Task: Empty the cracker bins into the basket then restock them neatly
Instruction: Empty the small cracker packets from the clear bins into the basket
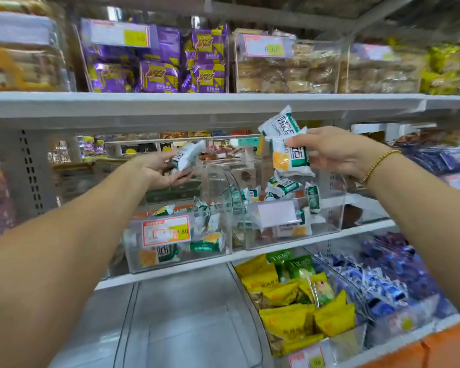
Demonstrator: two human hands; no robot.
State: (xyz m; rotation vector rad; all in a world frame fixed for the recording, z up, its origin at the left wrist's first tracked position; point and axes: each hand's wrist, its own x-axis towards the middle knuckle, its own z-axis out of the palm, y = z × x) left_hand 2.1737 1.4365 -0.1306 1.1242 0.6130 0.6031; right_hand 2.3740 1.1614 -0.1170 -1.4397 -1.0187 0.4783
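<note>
Above the clear plastic bins, the left hand (160, 170) grips one crinkly white-and-green cracker packet (187, 155), its long side tilted up to the right. The right hand (337, 152) pinches two more packets (290, 155), the lower hanging upright and the upper slanting. The boxy left bin (225, 229) and right bin (332, 216) hold loose packets lying every way.

Single head-worn wide-angle view, facing forward and slightly down, close to shelf (223, 102); cracker bins (329, 216) just below centre, yellow packets (284, 320) at 5 o'clock.

"7.80" on cracker bin (134, 245) price tag (166, 231), "3+2" on purple packets (207, 58)
</note>
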